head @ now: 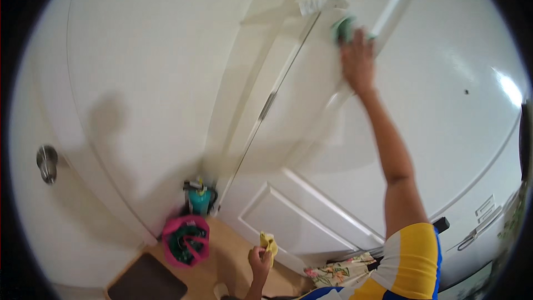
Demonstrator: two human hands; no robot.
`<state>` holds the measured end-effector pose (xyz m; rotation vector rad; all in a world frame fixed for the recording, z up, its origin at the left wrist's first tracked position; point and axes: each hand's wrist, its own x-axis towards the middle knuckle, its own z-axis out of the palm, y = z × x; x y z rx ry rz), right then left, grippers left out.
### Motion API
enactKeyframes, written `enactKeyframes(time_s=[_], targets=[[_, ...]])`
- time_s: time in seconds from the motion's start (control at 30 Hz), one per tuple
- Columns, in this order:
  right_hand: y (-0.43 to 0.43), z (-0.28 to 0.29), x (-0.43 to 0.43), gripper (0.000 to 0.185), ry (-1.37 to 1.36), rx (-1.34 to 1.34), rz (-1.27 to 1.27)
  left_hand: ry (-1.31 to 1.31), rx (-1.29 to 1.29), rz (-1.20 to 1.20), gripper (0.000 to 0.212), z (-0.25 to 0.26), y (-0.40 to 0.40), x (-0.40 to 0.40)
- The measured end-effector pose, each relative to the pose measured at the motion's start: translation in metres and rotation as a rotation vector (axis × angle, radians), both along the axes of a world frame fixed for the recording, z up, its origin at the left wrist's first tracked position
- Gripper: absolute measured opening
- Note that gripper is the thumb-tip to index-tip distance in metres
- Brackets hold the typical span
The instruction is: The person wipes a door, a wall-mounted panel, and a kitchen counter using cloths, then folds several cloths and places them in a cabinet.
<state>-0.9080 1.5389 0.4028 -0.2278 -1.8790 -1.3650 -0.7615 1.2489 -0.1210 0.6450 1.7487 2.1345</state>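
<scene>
High against a white panelled door point(416, 112), my right hand point(358, 62) presses a green cloth point(344, 30). That hand is blurred, with the cloth bunched under and beyond its fingers. A strip of white paper point(320, 5) is fixed across the door's edge and frame, just above the cloth. Lower down, well apart from the door panel, my left hand point(260, 257) pinches a folded yellow cloth point(268, 242).
In the corner, a teal fire extinguisher point(200, 200) stands behind a pink bag point(165, 237) with green contents. A dark mat point(148, 279) lies on the floor. Floral fabric point(339, 271) hangs low near the door. At left is another door's metal knob point(47, 164).
</scene>
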Motion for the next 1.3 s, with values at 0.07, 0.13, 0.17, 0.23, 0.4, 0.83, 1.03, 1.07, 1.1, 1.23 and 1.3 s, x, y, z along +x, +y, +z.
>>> enactKeyframes(time_s=[0.07,0.13,0.17,0.23,0.4,0.83,1.03,1.07,1.1,1.23,1.3], targets=[[0.016,-0.052,-0.003,0.04,-0.165,-0.116,-0.079,-0.005,-0.059,-0.05,0.018,0.01,-0.001,-0.009],[0.023,-0.153,0.013,0.048,-0.518,-0.325,-0.112,-0.25,0.002,-0.159,0.018,-0.005,0.001,-0.017],[0.04,-0.207,0.025,0.047,-0.617,-0.523,0.161,-0.476,0.108,-0.234,0.02,-0.014,-0.001,-0.025],[0.033,-0.267,0.048,0.041,-0.859,-1.283,0.365,-0.56,0.249,-0.221,0.021,-0.006,0.007,-0.045],[0.015,-0.139,0.066,0.025,-0.734,-0.978,0.384,-0.606,0.398,-0.17,0.012,0.045,-0.003,-0.052],[0.045,0.208,0.197,0.038,-0.012,0.102,0.015,-0.128,0.233,-0.5,0.019,0.088,0.078,-0.009],[0.012,-0.066,0.229,0.053,-1.037,-0.531,0.054,-0.053,0.064,-0.576,0.033,0.129,0.075,0.026],[0.018,-0.058,0.233,0.051,-1.047,-0.548,0.09,-0.037,0.057,-0.59,0.032,0.13,0.082,0.034],[0.025,-0.051,0.239,0.049,-1.054,-0.564,0.125,-0.021,0.049,-0.599,0.031,0.125,0.088,0.041],[0.037,0.127,0.208,0.045,-0.501,-0.266,0.195,-0.039,0.071,-0.671,0.025,0.153,0.093,0.053],[0.032,0.237,0.215,0.037,-0.215,0.093,-0.041,-0.163,0.047,-0.655,0.023,0.166,0.099,0.055]])
